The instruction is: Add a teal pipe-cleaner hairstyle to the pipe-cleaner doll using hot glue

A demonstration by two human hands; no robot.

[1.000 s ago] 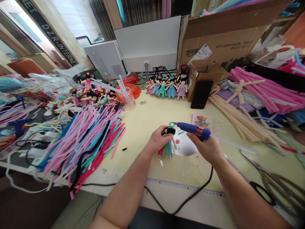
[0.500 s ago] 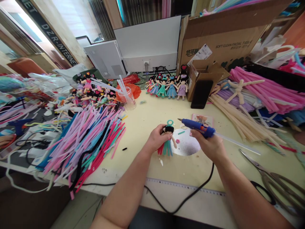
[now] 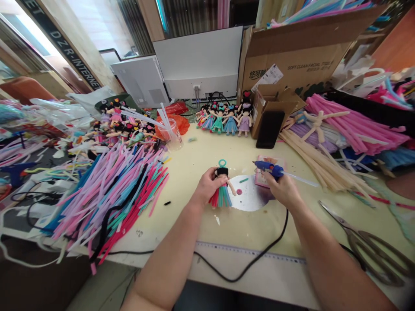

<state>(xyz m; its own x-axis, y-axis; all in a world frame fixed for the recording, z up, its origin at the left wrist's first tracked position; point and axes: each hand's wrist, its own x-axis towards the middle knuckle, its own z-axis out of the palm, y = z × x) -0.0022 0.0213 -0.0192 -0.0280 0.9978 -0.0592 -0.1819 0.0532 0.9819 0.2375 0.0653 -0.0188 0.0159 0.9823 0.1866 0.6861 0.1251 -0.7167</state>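
My left hand is closed around a small pipe-cleaner doll with black hair, a teal ring on its head and a skirt of red, green and blue strips. In my right hand is a blue hot glue gun, its tip turned left toward the doll but apart from it. A clear glue stick sticks out of its back end. Between the hands lies a round silvery sheet with a pink disc and a short green strip on it.
Scissors lie at right. Coloured pipe cleaners are heaped at left. Finished dolls stand at the back beside a black phone and cardboard boxes. The gun's black cord crosses a ruler.
The glue gun has moved away from the doll's head, and its tip is now farther right. The left hand still holds the doll. The whole view has shifted slightly.
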